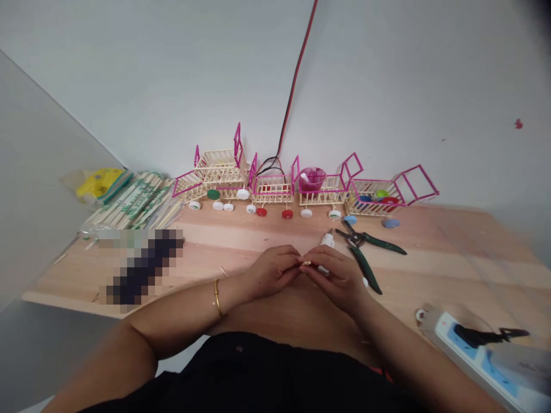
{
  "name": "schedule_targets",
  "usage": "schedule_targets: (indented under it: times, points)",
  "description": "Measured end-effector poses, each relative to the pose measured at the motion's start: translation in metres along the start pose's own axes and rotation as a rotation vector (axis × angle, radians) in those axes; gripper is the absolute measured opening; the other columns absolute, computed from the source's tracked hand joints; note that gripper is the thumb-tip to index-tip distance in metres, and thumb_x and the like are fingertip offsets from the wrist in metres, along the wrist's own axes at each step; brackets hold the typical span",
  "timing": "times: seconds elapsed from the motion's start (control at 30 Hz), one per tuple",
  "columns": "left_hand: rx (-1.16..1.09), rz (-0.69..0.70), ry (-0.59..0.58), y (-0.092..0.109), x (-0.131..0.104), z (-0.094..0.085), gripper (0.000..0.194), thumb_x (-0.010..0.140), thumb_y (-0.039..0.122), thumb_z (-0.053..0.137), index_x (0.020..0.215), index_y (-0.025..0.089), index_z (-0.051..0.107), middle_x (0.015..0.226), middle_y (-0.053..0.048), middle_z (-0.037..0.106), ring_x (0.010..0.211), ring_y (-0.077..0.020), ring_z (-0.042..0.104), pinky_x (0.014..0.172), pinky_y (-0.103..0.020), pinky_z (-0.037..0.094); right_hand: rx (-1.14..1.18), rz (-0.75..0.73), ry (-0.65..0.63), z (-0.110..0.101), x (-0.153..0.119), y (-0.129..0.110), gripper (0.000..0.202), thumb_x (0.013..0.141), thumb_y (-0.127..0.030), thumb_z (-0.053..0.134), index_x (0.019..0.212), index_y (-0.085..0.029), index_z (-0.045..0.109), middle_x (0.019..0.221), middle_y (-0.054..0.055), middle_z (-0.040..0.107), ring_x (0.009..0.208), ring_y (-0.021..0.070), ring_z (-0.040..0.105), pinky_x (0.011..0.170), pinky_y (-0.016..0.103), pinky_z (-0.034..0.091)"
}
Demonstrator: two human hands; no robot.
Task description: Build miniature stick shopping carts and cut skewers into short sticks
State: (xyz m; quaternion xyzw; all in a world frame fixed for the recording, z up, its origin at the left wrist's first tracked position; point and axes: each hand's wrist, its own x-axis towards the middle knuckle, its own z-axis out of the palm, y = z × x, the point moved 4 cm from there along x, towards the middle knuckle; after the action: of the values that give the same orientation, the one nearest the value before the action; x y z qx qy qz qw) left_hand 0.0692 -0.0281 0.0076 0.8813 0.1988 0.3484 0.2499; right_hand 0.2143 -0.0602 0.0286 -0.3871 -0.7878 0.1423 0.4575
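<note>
My left hand (pixel 275 268) and my right hand (pixel 333 274) meet over the middle of the wooden table, fingertips pinched together. Small pale stick ends (pixel 306 263) show between the fingers, held by both hands; most of their length is hidden. Just behind my right hand lies a white glue gun (pixel 328 240), partly covered by the fingers. Green-handled cutters (pixel 365 268) lie with their handles spread to the right of it. A gold bangle (pixel 217 298) circles my left wrist.
Along the wall stand several stick carts (pixel 273 189) with magenta handles and bottle-cap wheels, one holding a magenta cup (pixel 312 179). Wrapped stick bundles (pixel 138 198) lie at the left. A power strip (pixel 477 361) with a black plug is at the right front. The table (pixel 241 238) meets the wall.
</note>
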Motion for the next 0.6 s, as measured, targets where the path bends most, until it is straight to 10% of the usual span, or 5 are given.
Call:
schedule_targets:
  times: [0.6]
  points:
    - [0.038,-0.094,-0.156,-0.014,-0.003,0.015,0.023,0.092,0.025,0.047,0.087,0.015,0.067,0.08,-0.006,0.064,0.074,-0.0141,0.059,0.069,-0.023,0.046,-0.049,0.078,-0.16,0.003,-0.001,0.004,0.009,0.089,-0.024,0.057,0.086,-0.02,0.064,0.081,0.005,0.068,0.073,0.0152,0.064,0.065,0.025,0.051]
